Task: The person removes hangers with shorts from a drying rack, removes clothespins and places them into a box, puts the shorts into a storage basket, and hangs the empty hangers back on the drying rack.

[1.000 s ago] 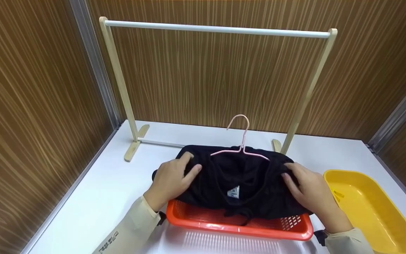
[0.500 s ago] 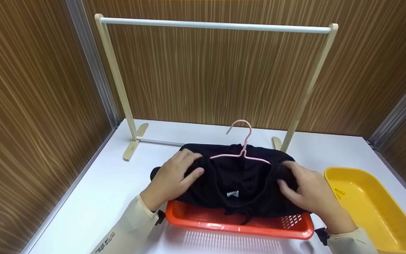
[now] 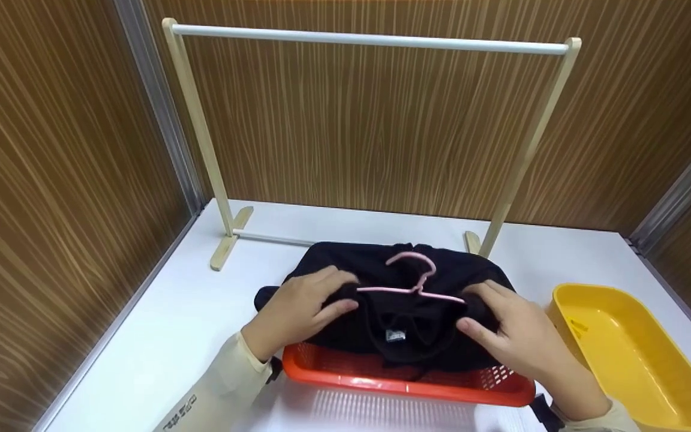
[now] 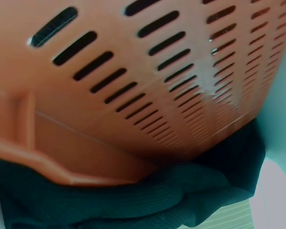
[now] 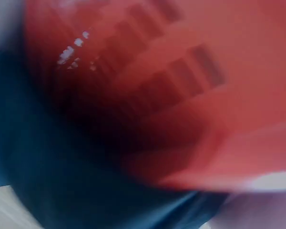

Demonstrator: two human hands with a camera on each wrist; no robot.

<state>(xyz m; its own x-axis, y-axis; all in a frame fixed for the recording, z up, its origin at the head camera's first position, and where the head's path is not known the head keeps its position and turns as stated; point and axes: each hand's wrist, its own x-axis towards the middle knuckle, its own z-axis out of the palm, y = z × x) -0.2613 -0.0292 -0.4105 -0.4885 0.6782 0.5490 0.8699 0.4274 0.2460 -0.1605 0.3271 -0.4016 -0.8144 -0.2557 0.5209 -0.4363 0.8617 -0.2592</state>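
A black top (image 3: pixel 345 336), with a white label in its neck opening, lies spread across the red basket (image 3: pixel 375 384). A pink hanger (image 3: pixel 408 291) sits at the neckline, its arm ends hidden in the cloth and its hook tipped toward me over the fabric. My left hand (image 3: pixel 297 306) grips the cloth at the hanger's left end, fingers above and thumb below. On the other side, my right hand (image 3: pixel 519 330) holds the cloth round the right end in the same way. Both wrist views show dark cloth (image 4: pixel 133 202) over the slotted basket wall (image 5: pixel 257 95), with no fingers visible.
Behind the basket stands a rack with wooden legs (image 3: pixel 201 132) and a white top bar (image 3: pixel 369 39). To the right lies a yellow tray (image 3: pixel 639 360) on the white table (image 3: pixel 141 336). Wood-patterned panels (image 3: pixel 345 150) enclose the back and sides.
The hanger has come down toward me and its hook has tipped forward from upright. Both hands have shifted slightly inward along the cloth, and the neck opening looks narrower.
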